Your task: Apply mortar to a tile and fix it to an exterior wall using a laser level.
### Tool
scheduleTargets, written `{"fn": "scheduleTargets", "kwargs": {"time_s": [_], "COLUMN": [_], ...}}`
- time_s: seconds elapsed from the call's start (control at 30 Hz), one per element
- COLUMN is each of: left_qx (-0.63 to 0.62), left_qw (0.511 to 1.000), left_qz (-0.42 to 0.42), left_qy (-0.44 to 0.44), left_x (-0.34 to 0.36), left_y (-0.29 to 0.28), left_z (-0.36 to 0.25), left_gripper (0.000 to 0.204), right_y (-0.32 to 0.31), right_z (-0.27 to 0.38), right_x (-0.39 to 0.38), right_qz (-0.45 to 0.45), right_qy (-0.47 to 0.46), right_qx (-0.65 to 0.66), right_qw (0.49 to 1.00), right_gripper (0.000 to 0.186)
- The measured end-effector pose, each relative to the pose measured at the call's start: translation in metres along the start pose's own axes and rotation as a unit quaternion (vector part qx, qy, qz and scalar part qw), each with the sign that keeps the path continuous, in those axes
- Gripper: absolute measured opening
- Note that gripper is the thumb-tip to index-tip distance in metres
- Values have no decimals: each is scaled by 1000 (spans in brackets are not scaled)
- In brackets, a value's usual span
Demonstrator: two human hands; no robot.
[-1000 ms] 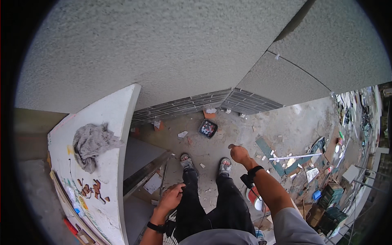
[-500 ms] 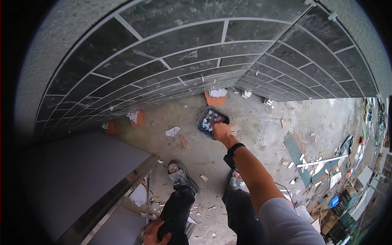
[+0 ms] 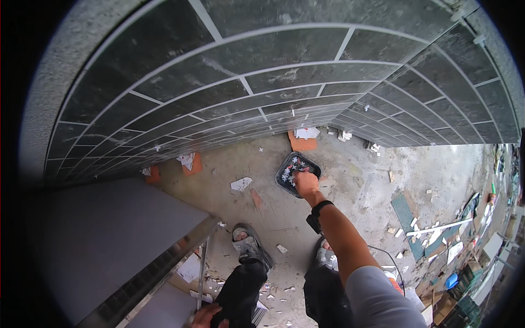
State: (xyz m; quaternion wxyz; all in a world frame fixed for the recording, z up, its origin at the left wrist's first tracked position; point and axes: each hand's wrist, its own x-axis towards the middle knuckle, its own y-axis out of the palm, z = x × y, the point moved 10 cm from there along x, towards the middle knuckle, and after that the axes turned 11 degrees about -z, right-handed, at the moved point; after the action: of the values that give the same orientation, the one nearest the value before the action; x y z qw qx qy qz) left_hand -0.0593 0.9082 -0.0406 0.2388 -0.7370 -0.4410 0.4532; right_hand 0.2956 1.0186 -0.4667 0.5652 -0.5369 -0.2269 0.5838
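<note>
A black plastic tray (image 3: 280,185) stands on the floor near the tiled wall. White cross-shaped tile spacers (image 3: 296,162) lie in it, with a few red pieces among them. My right hand (image 3: 307,182) is down in the tray, its fingers curled together; the fingertips and whatever they pinch are hidden. A dark band circles that wrist. At the lower edge my left hand (image 3: 206,315) lies against my left leg, fingers apart and holding nothing. Part of it is cut off by the frame.
Dark grey tiles (image 3: 295,46) with light joints cover two walls meeting in a corner. A grey board (image 3: 120,235) on a frame fills the left side. Orange cardboard (image 3: 303,145) lies behind the tray. Tile scraps (image 3: 240,184) and debris litter the floor, including green strips (image 3: 407,227) at right.
The whole view has shifted, so the tray now sits a little lower and farther right. My right hand stays in the tray, its fingers more curled. My left hand remains by my leg.
</note>
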Motion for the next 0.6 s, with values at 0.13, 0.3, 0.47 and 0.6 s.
{"fn": "scheduleTargets", "kwargs": {"time_s": [0.13, 0.3, 0.47, 0.6], "left_qx": [-16, -31, -18, -56], "left_qw": [1000, 999, 997, 998], "left_qz": [1, 10, 25, 16], "left_qy": [1, 27, 67, 6], "left_x": [-13, -26, -48, -65], "left_y": [10, 28, 60, 87], "left_z": [-2, -15, 10, 46], "left_gripper": [35, 35, 41, 32], "right_y": [-58, -116, -138, -154], "right_z": [-6, -16, -24, -7], "right_x": [-27, -53, -68, -105], "right_qz": [-60, -123, -146, -106], "right_qy": [24, 101, 144, 242], "right_qx": [66, 160, 297, 582], "right_qw": [996, 974, 932, 769], "right_gripper": [18, 13, 10, 14]}}
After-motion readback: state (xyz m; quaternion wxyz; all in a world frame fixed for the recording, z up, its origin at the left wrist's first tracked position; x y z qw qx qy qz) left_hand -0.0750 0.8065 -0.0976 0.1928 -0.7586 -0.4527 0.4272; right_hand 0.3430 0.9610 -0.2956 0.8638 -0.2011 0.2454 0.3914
